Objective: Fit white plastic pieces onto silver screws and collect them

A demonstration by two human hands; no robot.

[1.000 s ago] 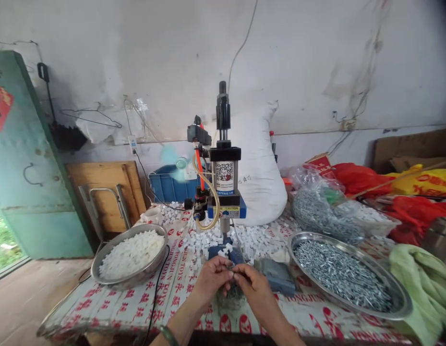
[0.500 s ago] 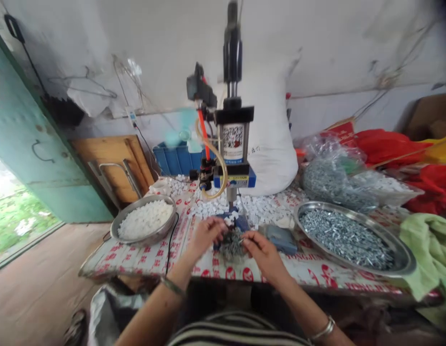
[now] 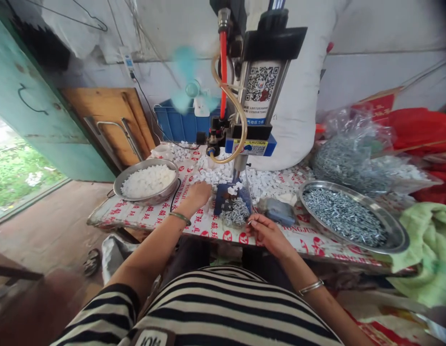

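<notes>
My left hand (image 3: 200, 194) is beside the near edge of the loose white plastic pieces (image 3: 212, 170), left of the press; its fingertips are mostly hidden behind the hand. My right hand (image 3: 265, 230) is closed in a pinch on a small metal pin (image 3: 249, 222), just right of a heap of metal pins (image 3: 235, 211). That heap lies in front of the blue base (image 3: 221, 196) of a pneumatic press (image 3: 260, 91). A few white pieces (image 3: 234, 189) sit by the base under the press's rod (image 3: 239, 168).
A steel bowl of white pieces (image 3: 174, 185) stands on the left of the table, and a steel tray of metal pins (image 3: 401, 242) on the right. A grey-blue folded item (image 3: 280, 211) lies between press and tray. Behind are a blue crate (image 3: 168, 122) and a turning fan (image 3: 192, 88).
My left hand has moved from the press base leftward to the white pieces. My right hand stays by the metal pins, still pinching. The camera view has shifted and tilted down.
</notes>
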